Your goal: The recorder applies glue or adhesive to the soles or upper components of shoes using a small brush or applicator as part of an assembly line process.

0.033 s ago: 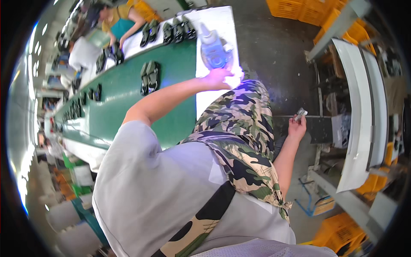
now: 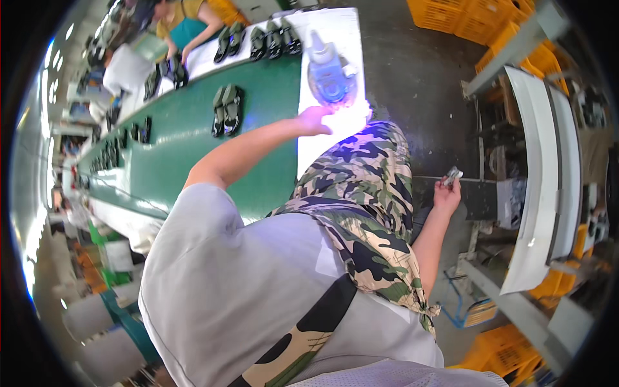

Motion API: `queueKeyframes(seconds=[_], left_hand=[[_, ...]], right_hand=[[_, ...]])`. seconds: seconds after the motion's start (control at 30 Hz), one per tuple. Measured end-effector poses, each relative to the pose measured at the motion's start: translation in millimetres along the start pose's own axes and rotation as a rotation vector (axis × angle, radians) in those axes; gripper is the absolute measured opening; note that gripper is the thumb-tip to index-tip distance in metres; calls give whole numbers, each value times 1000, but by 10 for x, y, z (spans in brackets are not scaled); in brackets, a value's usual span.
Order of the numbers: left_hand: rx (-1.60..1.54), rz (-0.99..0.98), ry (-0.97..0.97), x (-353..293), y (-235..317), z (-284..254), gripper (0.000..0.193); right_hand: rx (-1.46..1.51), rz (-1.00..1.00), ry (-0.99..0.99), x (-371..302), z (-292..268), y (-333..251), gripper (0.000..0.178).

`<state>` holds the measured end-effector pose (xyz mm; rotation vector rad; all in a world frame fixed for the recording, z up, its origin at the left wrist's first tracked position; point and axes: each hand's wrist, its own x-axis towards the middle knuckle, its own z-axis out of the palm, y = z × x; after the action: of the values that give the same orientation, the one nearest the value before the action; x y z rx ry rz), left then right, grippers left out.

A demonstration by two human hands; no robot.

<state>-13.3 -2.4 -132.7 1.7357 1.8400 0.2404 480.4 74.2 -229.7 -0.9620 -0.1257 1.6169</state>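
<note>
My left hand (image 2: 314,120) is over the white strip of tabletop (image 2: 311,151), just below a blue bottle (image 2: 330,80) with a pale pointed nozzle. Strong glare washes out its fingers, so I cannot tell whether they hold anything. The bottle stands in or beside a round, clear-looking dish (image 2: 352,89). Low on the right, my right hand (image 2: 447,193) is closed on a small crumpled silvery thing (image 2: 454,174), held between thumb and fingers, apart from any surface. To the left of the bottle, a pair of dark shoes (image 2: 227,111) rests on the green belt (image 2: 174,155).
More dark shoes (image 2: 274,40) line the far white edge. A co-worker in a teal apron (image 2: 187,33) handles shoes (image 2: 173,72) there. Yellow crates (image 2: 445,20) stand at the back right. A long white panel (image 2: 530,180) and a grey metal frame (image 2: 516,48) border the right side.
My left hand has drawn back a little to the left, away from the bottle. The view has shifted slightly. My right hand stays closed on the silvery thing.
</note>
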Motion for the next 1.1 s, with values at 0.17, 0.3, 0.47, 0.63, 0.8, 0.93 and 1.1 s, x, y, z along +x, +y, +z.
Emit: queueKeyframes(seconds=[0.17,0.3,0.47,0.63,0.8,0.93,1.1], left_hand=[[157,-665,158,-1104,-2138,-94,84],[-2,-913,434,-1572,-3006,-248,88],[-87,-965,649,-1343,-3182,-390,92],[-16,-865,689,-759,-3326,-630,99],[-88,-1002,463,-579,-3567,-752,94],[4,-968,446,-492,-3415,-792,69],[143,-375,339,-770,-2985,-538,47]], right_hand=[[-126,77,40,60,-33,9,14],[-190,116,67,152,273,-68,17],[-319,126,41,137,937,-31,19],[-519,113,-182,171,1557,261,19],[-802,31,-222,120,2183,885,15],[-1174,-177,-441,130,2590,1372,12],[-1545,-444,-606,220,3019,1934,12]])
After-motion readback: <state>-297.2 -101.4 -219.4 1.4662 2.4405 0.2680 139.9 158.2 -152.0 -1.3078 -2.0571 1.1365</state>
